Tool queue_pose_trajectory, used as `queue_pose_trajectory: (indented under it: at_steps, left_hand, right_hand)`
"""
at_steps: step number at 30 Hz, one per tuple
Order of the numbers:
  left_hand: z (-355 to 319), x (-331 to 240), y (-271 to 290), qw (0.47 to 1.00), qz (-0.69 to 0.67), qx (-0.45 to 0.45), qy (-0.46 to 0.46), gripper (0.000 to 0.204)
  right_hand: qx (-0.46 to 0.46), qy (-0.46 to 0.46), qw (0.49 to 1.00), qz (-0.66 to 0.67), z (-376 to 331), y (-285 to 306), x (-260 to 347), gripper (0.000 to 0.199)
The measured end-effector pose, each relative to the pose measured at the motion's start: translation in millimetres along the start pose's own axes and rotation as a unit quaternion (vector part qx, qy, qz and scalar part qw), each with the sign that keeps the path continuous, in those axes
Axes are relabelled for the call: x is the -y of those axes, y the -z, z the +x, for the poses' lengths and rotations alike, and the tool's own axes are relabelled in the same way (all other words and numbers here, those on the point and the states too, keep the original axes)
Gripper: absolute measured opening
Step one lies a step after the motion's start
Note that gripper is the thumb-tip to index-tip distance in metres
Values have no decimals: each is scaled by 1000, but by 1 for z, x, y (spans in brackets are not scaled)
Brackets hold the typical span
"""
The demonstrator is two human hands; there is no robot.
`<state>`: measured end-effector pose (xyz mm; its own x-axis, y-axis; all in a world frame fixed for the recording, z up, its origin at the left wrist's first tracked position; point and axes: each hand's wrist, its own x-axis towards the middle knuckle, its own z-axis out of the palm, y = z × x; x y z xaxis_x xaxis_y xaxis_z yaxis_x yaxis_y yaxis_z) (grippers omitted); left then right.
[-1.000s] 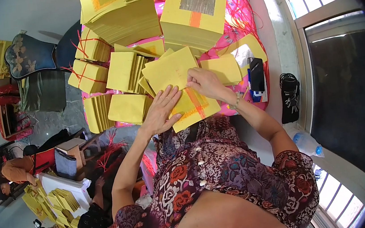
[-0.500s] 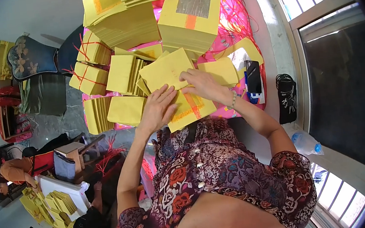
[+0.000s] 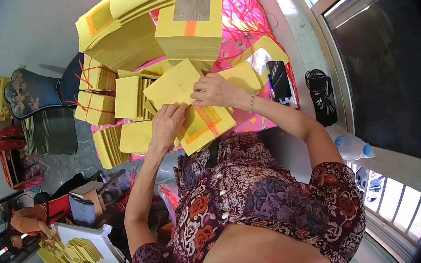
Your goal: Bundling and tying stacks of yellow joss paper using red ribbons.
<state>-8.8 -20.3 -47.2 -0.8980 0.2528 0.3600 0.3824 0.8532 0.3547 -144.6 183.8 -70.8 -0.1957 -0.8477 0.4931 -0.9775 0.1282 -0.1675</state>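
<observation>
Both hands meet over the near desk (image 3: 271, 119) edge. The left hand (image 3: 167, 126) presses flat on a yellow sheet stack (image 3: 205, 127); the right hand (image 3: 212, 91) pinches a loose sheet (image 3: 174, 86) above it. Tall stacks (image 3: 193, 24) crowd the far side, bundles (image 3: 94, 106) the left, a phone (image 3: 280, 78) the right.

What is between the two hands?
In the head view, yellow paper sheets lie between the left hand and right hand; both hands rest on them, over the pink table.
</observation>
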Motion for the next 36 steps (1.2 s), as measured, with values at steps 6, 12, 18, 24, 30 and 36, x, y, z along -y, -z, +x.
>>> queue_pose_trajectory:
  at_steps: [6,12,18,24,30,36]
  left_hand:
    - [8,3,15,999,13,-20,-43,34]
    - [19,-6,27,998,35,-4,-53,34]
    - [34,-42,36,993,33,-42,-106,40]
    - [6,-67,32,994,-81,-13,-65,38]
    - [-13,-81,9,989,-126,62,40,39]
    - [-11,-89,11,989,-108,73,70,46]
  right_hand:
    - [-125,-338,928,92,8,26,13,33]
    - [77,-579,612,533,9,37,-7,31]
    - [4,-549,561,620,-28,45,-7,24]
    - [-11,-545,610,575,-99,91,-19,19]
    - [-109,-621,585,510,-181,38,-42,16]
    - [-154,-668,572,450,-196,-3,-44,15]
